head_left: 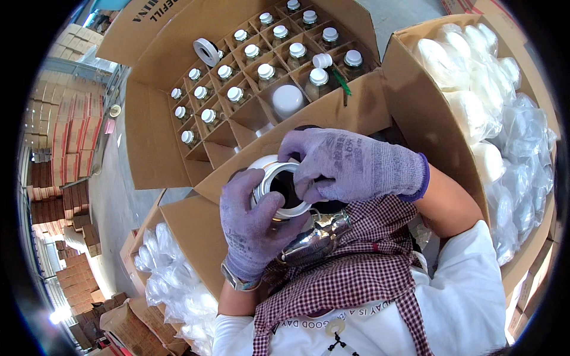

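In one box (148,139) stand capped bottles (265,72); another box (428,121) holds bags (522,133). Left hand (252,219) grips a vessel (272,168); right hand (350,166) pinches its rim.

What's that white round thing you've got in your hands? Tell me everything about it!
The white round thing has a thick, smooth, shiny rim, perhaps plastic, around a wide opening that looks dark inside. The opening faces mostly upward. It's held up in front of the body, near the divided cardboard box. The gloved left hand holds its left side, and the gloved right hand has its fingers at the right rim. The hands hide the rest.
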A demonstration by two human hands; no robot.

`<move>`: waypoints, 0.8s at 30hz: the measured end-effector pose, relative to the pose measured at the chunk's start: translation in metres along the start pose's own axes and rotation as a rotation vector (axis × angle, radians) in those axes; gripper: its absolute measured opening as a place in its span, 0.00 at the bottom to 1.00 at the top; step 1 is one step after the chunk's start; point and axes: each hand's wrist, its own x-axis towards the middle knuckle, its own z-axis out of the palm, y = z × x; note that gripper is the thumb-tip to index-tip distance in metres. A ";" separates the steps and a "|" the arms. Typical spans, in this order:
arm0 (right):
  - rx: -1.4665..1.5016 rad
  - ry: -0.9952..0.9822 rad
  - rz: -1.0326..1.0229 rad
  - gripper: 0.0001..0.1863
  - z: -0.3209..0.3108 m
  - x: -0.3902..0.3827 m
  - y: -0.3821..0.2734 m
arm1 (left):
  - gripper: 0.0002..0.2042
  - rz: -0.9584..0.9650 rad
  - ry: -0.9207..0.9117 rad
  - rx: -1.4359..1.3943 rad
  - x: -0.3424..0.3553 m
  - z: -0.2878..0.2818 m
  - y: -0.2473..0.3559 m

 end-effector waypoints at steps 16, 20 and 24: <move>-0.284 0.000 0.036 0.05 0.016 0.011 -0.014 | 0.27 0.019 -0.002 -0.003 -0.002 0.003 0.001; -0.165 -0.081 -0.157 0.05 0.004 0.013 0.003 | 0.27 0.030 -0.037 0.015 0.000 0.000 0.003; 0.000 -0.253 0.001 0.06 -0.020 0.020 -0.004 | 0.26 0.010 -0.036 -0.011 0.003 -0.001 0.007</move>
